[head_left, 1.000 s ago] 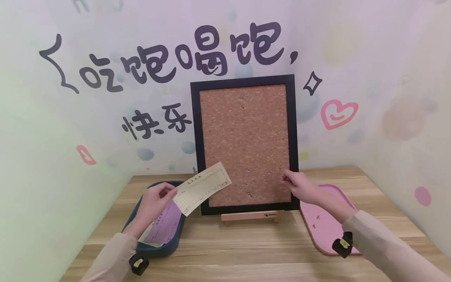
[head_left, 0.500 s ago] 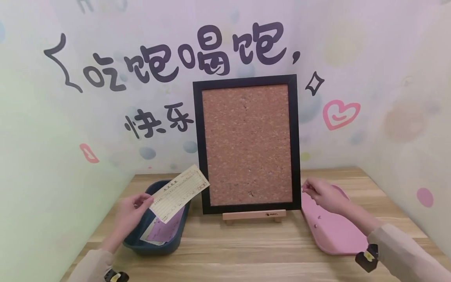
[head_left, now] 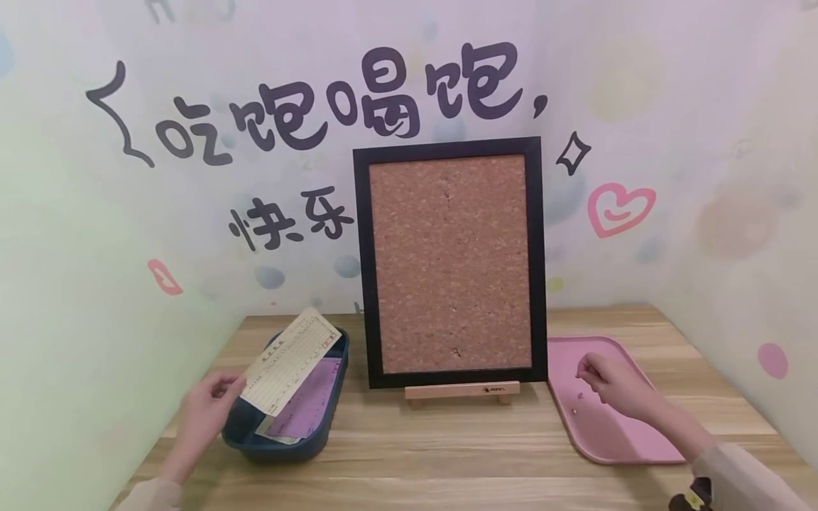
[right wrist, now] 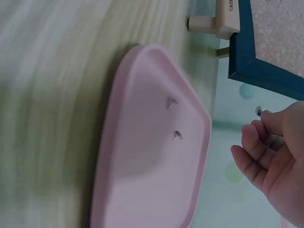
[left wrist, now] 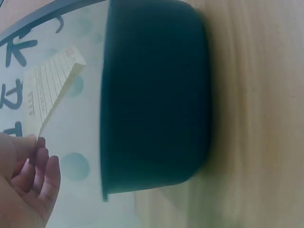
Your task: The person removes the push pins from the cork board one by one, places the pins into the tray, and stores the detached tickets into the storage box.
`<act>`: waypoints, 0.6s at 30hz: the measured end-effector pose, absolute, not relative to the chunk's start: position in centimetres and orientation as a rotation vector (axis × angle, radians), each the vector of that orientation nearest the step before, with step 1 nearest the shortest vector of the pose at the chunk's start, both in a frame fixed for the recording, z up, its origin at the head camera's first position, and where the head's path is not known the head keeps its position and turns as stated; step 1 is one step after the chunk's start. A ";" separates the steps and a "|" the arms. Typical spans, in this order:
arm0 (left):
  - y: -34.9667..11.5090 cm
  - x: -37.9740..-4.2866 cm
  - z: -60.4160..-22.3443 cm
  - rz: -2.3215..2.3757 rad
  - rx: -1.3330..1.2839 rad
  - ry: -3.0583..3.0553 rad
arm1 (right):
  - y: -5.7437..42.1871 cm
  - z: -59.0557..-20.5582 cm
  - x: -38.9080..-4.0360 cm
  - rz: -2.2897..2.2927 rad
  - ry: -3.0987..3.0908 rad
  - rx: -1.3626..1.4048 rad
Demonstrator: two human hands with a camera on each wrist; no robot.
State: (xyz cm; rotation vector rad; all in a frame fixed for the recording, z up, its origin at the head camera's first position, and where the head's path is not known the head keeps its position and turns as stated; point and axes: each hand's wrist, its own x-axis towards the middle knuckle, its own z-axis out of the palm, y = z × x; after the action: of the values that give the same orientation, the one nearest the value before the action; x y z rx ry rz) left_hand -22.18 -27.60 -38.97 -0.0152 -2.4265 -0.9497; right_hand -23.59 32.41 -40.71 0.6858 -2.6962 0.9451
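My left hand (head_left: pixel 206 411) pinches a cream printed paper slip (head_left: pixel 290 365) by its lower left corner. The slip slants up over the dark blue bin (head_left: pixel 307 448), where a purple slip (head_left: pixel 313 401) and a paler paper lie. Over on the right, my right hand (head_left: pixel 616 389) hovers above the pink tray (head_left: pixel 607 443). In the right wrist view, a small metal thumbtack (right wrist: pixel 259 110) sits between its thumb and index finger. Two more thumbtacks lie on the tray, one thumbtack (right wrist: pixel 171 102) nearer its edge, the other thumbtack (right wrist: pixel 177 135) beside it.
Between bin and tray stands a black-framed cork board (head_left: pixel 450 270) on a small wooden easel (head_left: pixel 460 390). Behind the wooden table (head_left: pixel 415 454) rises a wall (head_left: pixel 275 42) with large dark lettering.
Both hands have drawn apart from the cork board. My left hand has gone left and down with the slip, off the board; my right hand has moved right and down over the tray.
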 end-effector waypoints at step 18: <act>-25.5 -22.6 -41.8 -0.935 0.221 -2.468 | 34.3 -45.5 -21.8 0.834 -2.825 0.529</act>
State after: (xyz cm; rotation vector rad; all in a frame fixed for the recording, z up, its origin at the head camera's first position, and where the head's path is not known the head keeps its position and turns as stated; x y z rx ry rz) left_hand -22.56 -25.51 -41.80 0.2210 -2.4683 -0.9353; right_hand -21.83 34.34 -45.53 0.5286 -2.8247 0.8336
